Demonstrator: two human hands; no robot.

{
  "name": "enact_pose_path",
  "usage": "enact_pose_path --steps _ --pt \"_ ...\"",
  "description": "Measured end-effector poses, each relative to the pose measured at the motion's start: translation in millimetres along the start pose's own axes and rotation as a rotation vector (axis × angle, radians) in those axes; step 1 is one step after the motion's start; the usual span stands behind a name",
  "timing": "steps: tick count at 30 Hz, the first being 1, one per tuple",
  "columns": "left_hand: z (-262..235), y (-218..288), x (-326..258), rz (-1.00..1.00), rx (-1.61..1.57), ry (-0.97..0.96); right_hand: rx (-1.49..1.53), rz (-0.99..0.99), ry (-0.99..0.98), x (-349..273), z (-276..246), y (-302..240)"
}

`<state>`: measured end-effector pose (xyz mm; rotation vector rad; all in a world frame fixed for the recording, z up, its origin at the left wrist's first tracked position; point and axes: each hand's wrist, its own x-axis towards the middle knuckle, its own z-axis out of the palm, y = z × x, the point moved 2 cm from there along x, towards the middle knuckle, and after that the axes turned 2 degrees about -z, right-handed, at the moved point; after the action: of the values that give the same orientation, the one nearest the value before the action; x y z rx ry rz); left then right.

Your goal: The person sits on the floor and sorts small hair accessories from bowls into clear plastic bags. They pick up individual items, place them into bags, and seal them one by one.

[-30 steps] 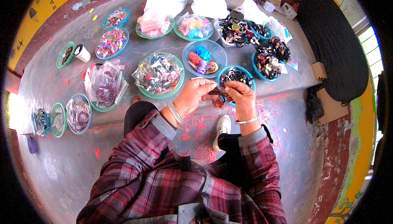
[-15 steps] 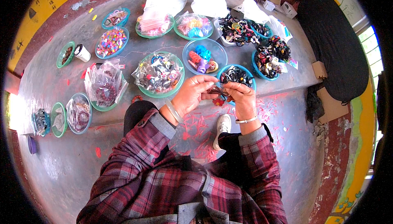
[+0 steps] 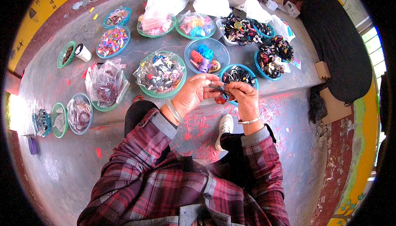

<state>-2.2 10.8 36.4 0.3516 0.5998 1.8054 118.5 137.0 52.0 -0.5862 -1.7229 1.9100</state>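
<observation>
Two hands: left hand [image 3: 193,95] and right hand [image 3: 244,96] pinch one black hair tie [image 3: 221,89] at centre frame.
Handling: light, stretchy, probably grippy; hold by its loop.

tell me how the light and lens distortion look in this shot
Head view: strong fisheye, black corners, the ledge bowing toward the rim; soft daylight with no hard shadows; blown-out glare at the left edge and by the window; both hands are sharp in the middle.
</observation>
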Motion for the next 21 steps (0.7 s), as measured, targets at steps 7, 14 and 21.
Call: enact_pose_path --steps 7,14,21 --pt "-3 -11 6 -0.021 0.225 0.054 -0.063 -0.067 -0.049 -1 2 0" --pt "-7 -15 8 -0.014 0.234 0.084 -0.160 -0.152 -0.077 -1 1 1" --pt "-11 -12 8 0.006 0.272 0.166 -0.124 -0.081 -0.075 -1 3 -4"
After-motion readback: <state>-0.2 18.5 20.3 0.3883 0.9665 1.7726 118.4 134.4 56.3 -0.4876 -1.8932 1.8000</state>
